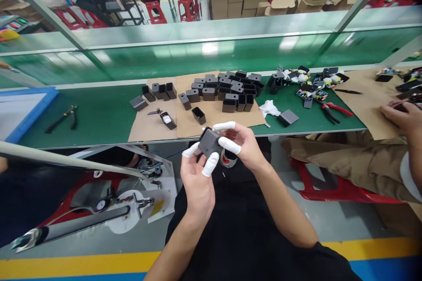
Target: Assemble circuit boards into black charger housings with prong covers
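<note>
Between both hands, above my lap and just off the bench edge, is a black plastic case. My left hand grips its lower left side with thumb and fingers. My right hand pinches its right side; white finger cots cover fingertips on both hands. Beyond the case, a single open black housing lies on the brown cardboard. Farther back, several similar black housings stand and lie in a cluster. Left of them rests a housing with a white label and wires.
Cutting pliers lie at the left, red-handled pliers at the right. Wired circuit parts, a crumpled white tissue and a flat dark case share the green bench. A co-worker's hand is at far right.
</note>
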Demonstrator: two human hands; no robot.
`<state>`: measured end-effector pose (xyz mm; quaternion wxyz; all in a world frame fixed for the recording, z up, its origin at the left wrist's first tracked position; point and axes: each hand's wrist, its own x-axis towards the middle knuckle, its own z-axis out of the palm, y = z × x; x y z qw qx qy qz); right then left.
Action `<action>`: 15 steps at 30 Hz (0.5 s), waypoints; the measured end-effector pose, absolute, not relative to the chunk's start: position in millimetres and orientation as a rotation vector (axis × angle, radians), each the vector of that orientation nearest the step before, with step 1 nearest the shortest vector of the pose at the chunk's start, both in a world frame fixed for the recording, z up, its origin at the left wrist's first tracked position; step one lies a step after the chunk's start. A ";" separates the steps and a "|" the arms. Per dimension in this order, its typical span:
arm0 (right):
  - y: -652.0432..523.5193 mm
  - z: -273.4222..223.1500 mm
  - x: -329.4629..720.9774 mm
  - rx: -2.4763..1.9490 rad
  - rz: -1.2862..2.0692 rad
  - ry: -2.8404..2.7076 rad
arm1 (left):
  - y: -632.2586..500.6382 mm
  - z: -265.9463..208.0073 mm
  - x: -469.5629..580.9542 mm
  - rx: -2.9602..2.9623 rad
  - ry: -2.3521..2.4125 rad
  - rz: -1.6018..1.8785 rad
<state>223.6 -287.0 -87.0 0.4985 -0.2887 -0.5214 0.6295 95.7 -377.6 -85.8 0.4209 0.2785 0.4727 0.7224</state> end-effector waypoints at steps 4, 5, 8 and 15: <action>-297.7 -113.7 220.7 -0.758 1.551 -1.244 | -368.0 -109.5 74.5 1.561 1.548 1.779; -300.0 -120.2 218.8 -0.771 1.538 -1.229 | -364.1 -114.7 68.8 1.796 1.578 1.738; -298.5 -135.5 213.8 -0.813 1.484 -1.181 | -347.0 -127.2 55.2 2.176 1.444 1.614; -244.3 -153.9 215.3 -0.855 1.267 -1.170 | -275.8 -155.4 43.5 1.945 1.291 1.588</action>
